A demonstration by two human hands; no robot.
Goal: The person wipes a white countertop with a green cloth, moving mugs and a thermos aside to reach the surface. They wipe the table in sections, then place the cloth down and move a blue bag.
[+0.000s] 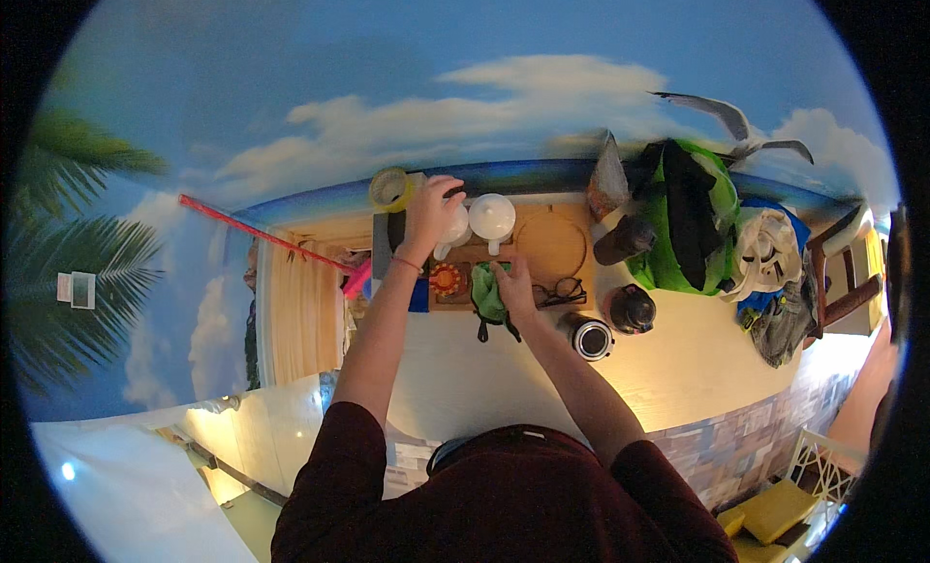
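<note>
My left hand [430, 208] is above and against a white cup [458, 227], its fingers bent; the hand hides part of the cup, and whether it grips it is not plain. Beside that cup stands a second white cup with a lid [492, 215], its handle towards me. My right hand [517, 285] pinches a green cloth pouch [490, 290] with dark cords that hang over the tray's front edge. Both cups are on a wooden tray [587, 236] with a round recess. In its front compartments lie a red and orange round object [448, 279] and black-framed eyeglasses [565, 293].
Right of the tray stand a steel-rimmed flask [590, 338], a dark lidded bottle [631, 308] and a dark cylinder [626, 239]. Beyond are a green and black bag [697, 221] and piled clothing [770, 258]. A tape roll [391, 190] sits behind left. Another person's arm [861, 410] shows far right.
</note>
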